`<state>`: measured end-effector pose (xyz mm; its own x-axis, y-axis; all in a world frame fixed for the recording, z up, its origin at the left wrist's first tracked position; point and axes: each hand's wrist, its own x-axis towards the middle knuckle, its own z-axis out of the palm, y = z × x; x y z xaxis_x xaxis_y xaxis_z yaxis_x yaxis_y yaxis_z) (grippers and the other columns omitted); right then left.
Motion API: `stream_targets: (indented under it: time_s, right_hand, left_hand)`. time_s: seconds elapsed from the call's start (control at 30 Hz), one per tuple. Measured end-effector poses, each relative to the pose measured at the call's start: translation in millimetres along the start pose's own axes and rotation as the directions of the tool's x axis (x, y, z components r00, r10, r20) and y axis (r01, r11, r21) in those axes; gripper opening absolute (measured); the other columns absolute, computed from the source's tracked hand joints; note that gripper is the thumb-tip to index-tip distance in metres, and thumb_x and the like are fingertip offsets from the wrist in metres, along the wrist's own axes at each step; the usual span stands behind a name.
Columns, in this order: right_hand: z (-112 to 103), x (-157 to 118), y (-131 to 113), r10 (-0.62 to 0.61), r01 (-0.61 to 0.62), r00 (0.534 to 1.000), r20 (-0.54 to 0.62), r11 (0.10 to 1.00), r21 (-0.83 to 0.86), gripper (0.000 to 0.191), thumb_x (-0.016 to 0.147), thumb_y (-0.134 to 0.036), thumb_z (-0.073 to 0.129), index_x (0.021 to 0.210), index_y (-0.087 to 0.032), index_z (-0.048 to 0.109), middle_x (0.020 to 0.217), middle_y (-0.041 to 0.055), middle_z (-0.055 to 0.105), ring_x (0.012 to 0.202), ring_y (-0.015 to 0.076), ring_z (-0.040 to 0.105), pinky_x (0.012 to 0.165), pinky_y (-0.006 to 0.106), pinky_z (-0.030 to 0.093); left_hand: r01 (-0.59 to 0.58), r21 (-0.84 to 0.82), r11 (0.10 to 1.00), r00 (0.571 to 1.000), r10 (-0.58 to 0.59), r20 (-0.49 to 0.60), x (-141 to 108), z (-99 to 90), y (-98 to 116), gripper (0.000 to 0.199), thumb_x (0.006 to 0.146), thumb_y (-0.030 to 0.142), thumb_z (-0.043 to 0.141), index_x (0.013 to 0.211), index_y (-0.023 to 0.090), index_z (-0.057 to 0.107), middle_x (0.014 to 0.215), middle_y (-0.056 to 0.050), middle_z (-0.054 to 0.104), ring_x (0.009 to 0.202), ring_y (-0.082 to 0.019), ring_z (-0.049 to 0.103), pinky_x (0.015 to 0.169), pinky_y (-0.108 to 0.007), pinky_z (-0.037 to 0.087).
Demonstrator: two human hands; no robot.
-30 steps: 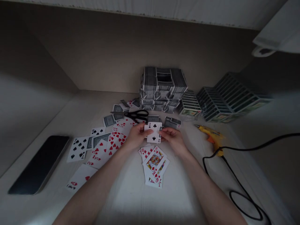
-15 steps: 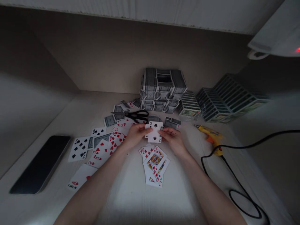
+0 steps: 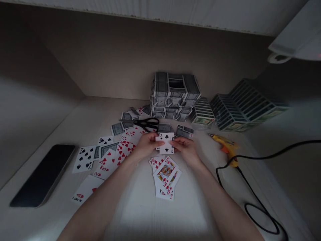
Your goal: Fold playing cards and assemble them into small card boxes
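Both hands hold a small bunch of playing cards between them, with the two of clubs [image 3: 167, 143] face up on top. My left hand [image 3: 148, 145] pinches its left side, thumb on the face. On the right side, my right hand [image 3: 184, 146] grips with thumb and fingers. Parts of other cards stick out from beneath the top one. Just below the hands lies a loose pile of diamond cards with a king of diamonds [image 3: 166, 170] on it. Red heart cards [image 3: 107, 164] are spread beside my left forearm.
Black scissors [image 3: 146, 124] lie on cards behind my left hand. A box built of cards [image 3: 175, 93] stands at the back, more card structures [image 3: 245, 107] to its right. A yellow glue gun [image 3: 227, 147] with black cable is right, a phone [image 3: 43, 175] left.
The top card has shifted very slightly down in the hands, and my left thumb sits a little lower on it. Everything else on the table is unchanged.
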<state>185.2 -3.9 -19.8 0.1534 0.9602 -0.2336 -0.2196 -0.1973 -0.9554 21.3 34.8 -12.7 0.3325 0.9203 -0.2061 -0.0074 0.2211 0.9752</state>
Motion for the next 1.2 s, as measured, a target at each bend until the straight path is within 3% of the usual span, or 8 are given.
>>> stream_targets:
  time_s: [0.23,0.37,0.7,0.97,1.2]
  right_hand:
    - [3,0,4,-0.084,0.084,0.995,-0.052,0.996,-0.001,0.027,0.053,-0.037,0.076,0.064,-0.017,0.063,0.058,-0.0018,0.065,0.049,0.0116,0.056,0.05,0.025,0.046]
    - [3,3,7,-0.144,0.143,0.982,-0.123,0.99,-0.02,0.025,0.054,-0.036,0.076,0.065,-0.018,0.063,0.058,-0.0021,0.065,0.049,0.0111,0.055,0.05,0.024,0.044]
    - [2,2,13,-0.304,0.277,0.934,-0.188,0.948,-0.157,0.022,0.06,-0.034,0.072,0.068,-0.016,0.061,0.06,-0.0006,0.065,0.051,0.0113,0.055,0.052,0.024,0.044]
    - [2,1,16,-0.395,0.332,0.893,-0.217,0.901,-0.278,0.022,0.064,-0.035,0.068,0.07,-0.015,0.062,0.063,0.0016,0.066,0.055,0.0135,0.057,0.053,0.026,0.046]
    - [1,3,18,-0.374,0.322,0.902,-0.216,0.916,-0.24,0.02,0.064,-0.034,0.069,0.071,-0.016,0.062,0.065,0.0019,0.066,0.056,0.014,0.058,0.055,0.027,0.047]
  left_hand:
    - [-0.006,-0.096,0.995,1.0,0.003,-0.031,3,0.8,-2,0.028,0.056,0.03,0.074,0.075,0.012,0.063,0.071,-0.002,0.068,0.06,-0.012,0.06,0.059,-0.023,0.047]
    - [-0.054,-0.138,0.989,0.998,0.055,0.007,4,1.6,-6,0.026,0.062,0.03,0.068,0.081,0.013,0.064,0.079,-0.004,0.07,0.068,-0.015,0.063,0.067,-0.027,0.05]
    - [-0.216,0.027,0.976,0.97,0.217,-0.11,1,8.6,-19,0.023,0.068,0.025,0.061,0.089,0.014,0.064,0.089,-0.006,0.07,0.08,-0.018,0.065,0.076,-0.032,0.051]
    - [-0.245,0.046,0.968,0.964,0.248,-0.09,-1,8.6,-22,0.028,0.07,0.026,0.061,0.094,0.013,0.064,0.095,-0.008,0.069,0.085,-0.02,0.065,0.08,-0.034,0.051]
    - [-0.231,0.009,0.973,0.969,0.231,-0.082,-1,10.0,-19,0.027,0.068,0.024,0.062,0.093,0.013,0.064,0.095,-0.008,0.069,0.085,-0.019,0.065,0.081,-0.034,0.051]
